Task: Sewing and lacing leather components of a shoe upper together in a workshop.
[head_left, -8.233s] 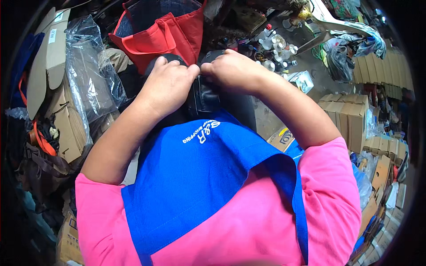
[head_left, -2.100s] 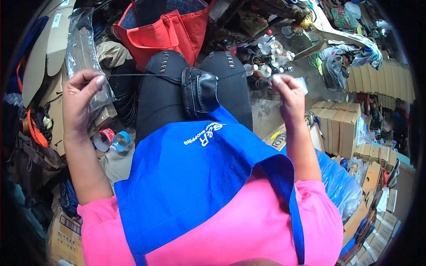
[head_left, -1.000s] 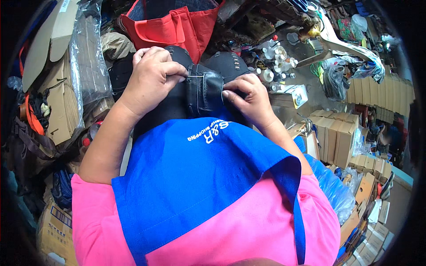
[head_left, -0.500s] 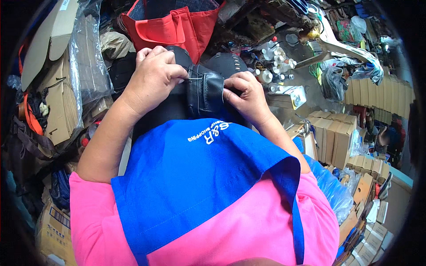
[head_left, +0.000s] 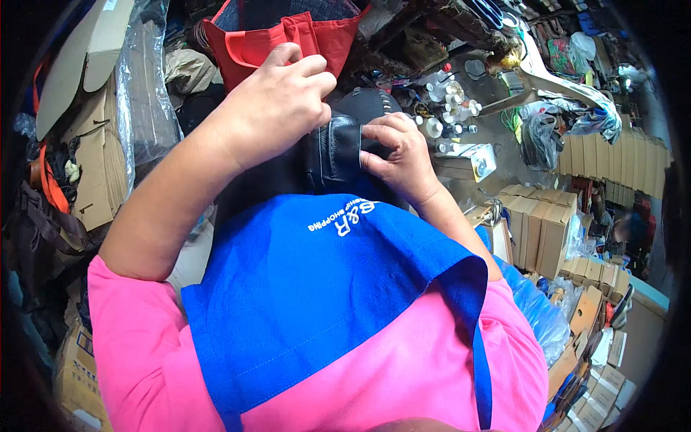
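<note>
A black leather piece [head_left: 336, 155] with a seam along its side, perhaps part of a shoe, rests over my dark-clothed lap. My right hand [head_left: 396, 155] pinches its right edge between thumb and fingers. Above its left end, my left hand [head_left: 284, 97] is raised with the fingers curled and closed; whatever they hold is hidden. Just beyond the leather lies a dark rounded shape [head_left: 363, 106] with pale stitches along its right edge. A blue apron [head_left: 309, 281] covers my front below.
A red bag [head_left: 266, 47] stands ahead of my hands. Cardboard sheets [head_left: 93, 158] and plastic wrap crowd the left. Several bottles [head_left: 450, 101] stand ahead on the right, with brown boxes [head_left: 536, 223] nearer.
My left hand has moved up and right, over the leather piece's left end. The thin thread or needle seen between that hand and the leather is now hidden. My right hand keeps its pinch.
</note>
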Demonstrator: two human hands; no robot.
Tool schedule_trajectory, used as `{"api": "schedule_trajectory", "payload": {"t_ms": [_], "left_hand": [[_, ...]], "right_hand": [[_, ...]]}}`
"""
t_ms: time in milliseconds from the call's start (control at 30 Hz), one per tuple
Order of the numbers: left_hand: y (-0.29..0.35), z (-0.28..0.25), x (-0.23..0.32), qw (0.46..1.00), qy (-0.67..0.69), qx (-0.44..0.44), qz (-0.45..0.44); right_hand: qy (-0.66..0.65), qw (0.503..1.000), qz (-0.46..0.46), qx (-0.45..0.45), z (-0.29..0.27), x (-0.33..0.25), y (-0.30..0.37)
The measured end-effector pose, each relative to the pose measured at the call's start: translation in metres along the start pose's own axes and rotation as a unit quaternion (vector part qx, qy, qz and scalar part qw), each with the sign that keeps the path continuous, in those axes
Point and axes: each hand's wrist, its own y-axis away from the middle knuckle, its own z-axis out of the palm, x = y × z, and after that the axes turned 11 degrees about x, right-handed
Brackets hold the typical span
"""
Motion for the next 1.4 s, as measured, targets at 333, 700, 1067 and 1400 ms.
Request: {"api": "schedule_trajectory", "payload": {"t_ms": [333, 700, 1067, 1400], "left_hand": [[0.018, 0.017, -0.014, 0.975, 0.195, -0.031, -0.099], [0.013, 0.050, -0.003, 0.791, 0.502, -0.048, -0.346], [0.024, 0.062, 0.000, 0.856, 0.438, 0.050, -0.269], [0.020, 0.061, 0.014, 0.915, 0.321, -0.047, -0.239]], "right_hand": [[0.008, 1.000, -0.018, -0.009, 0.002, 0.002, 0.000], [0.050, 0.999, 0.017, 0.007, 0.026, 0.002, 0.003], [0.097, 0.993, -0.037, 0.054, 0.036, 0.002, -0.002], [0.137, 0.983, -0.106, -0.059, 0.013, 0.009, 0.001]]}}
